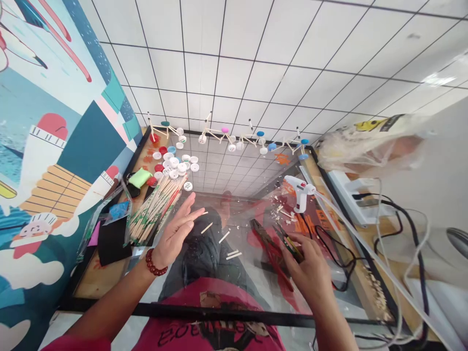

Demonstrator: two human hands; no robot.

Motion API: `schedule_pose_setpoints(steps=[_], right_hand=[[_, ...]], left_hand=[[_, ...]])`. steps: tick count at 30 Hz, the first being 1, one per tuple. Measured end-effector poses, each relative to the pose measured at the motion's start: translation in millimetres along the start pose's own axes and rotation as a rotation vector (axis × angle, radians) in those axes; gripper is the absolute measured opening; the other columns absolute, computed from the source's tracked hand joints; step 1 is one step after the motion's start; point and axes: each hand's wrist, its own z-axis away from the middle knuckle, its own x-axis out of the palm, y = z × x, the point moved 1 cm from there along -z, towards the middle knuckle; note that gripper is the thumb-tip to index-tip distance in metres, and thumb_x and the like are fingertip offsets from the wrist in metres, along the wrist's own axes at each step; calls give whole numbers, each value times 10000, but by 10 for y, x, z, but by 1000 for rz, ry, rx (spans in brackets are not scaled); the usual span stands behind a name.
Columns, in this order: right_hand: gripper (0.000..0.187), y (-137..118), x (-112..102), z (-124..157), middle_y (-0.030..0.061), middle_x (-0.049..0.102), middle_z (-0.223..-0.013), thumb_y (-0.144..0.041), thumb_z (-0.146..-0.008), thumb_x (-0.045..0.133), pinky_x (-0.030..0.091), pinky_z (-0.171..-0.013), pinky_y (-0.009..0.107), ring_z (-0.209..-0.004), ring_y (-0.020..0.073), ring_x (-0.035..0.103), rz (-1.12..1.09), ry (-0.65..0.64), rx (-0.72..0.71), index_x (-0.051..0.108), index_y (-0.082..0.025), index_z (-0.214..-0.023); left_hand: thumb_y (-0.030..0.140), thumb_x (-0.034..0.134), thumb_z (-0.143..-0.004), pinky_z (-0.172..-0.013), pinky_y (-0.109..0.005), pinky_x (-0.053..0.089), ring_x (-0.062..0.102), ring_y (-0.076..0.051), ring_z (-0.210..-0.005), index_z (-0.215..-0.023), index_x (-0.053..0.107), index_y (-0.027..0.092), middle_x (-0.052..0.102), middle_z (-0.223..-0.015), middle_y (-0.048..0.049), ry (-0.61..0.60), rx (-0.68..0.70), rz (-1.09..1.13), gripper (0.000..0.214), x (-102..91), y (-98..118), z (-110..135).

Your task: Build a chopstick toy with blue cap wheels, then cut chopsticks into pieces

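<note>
My left hand hovers open over the glass table, fingers stretched out towards a short wooden stick piece. Just left of it lies a bundle of wooden sticks. My right hand is closed round the handles of dark pliers, whose jaws point up and left. More cut stick pieces lie between the hands. A white glue gun stands beyond the right hand, among wood scraps.
White, red and blue bottle caps are heaped at the back left. Several stick-and-cap models line the far edge. A white power strip and black cables sit right. A plastic bag is at back right.
</note>
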Motion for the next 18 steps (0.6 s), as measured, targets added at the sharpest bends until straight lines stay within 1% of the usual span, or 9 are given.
schedule_pose_setpoints(steps=[3,5,7,10,15,17,18], right_hand=[[385,279,-29,91,116,694,-991,-512,-878,529,536,-712,390,-872,286,682,144,-37,85,653,-190,-1049],[389,372,-24,137,109,700,-980,-508,-879,509,528,-705,385,-870,288,686,192,-60,111,659,-196,-1058],[378,402,-7,154,103,701,-961,-487,-882,500,517,-689,377,-853,286,684,218,-73,115,662,-200,-1066],[352,363,21,136,105,694,-936,-451,-887,502,507,-677,375,-839,285,672,249,-73,100,670,-192,-1056],[273,246,-14,71,124,675,-926,-361,-896,521,536,-762,406,-864,276,656,223,-58,51,688,-160,-972],[267,182,-61,64,132,670,-990,-334,-891,548,544,-799,434,-923,287,652,208,-18,46,679,-160,-1044],[265,127,-87,67,135,667,-1024,-322,-892,560,546,-818,449,-954,291,648,195,29,38,671,-166,-1075]], left_hand=[[325,466,-1007,-1250,-448,233,270,-267,-1513,-1335,640,319,300,-1648,18,8,-7,-1,371,-13,-59,18],[321,455,-1013,-1255,-458,210,256,-262,-1519,-1381,593,344,284,-1654,26,13,-14,-18,393,-26,-91,37],[310,458,-1014,-1257,-472,196,223,-258,-1530,-1450,502,381,247,-1667,35,9,-22,-28,444,-40,-117,62],[285,497,-1000,-1247,-494,219,205,-267,-1534,-1496,406,433,209,-1678,39,-5,-27,-2,526,-53,-130,97],[244,556,-969,-1245,-516,211,242,-276,-1523,-1495,400,449,227,-1674,29,27,-49,32,586,-56,-94,113],[239,572,-958,-1246,-517,207,244,-277,-1522,-1494,398,454,229,-1673,34,24,-73,18,604,-46,-93,103],[236,579,-951,-1244,-520,212,250,-279,-1520,-1490,404,457,234,-1672,36,19,-78,11,608,-32,-94,101]])
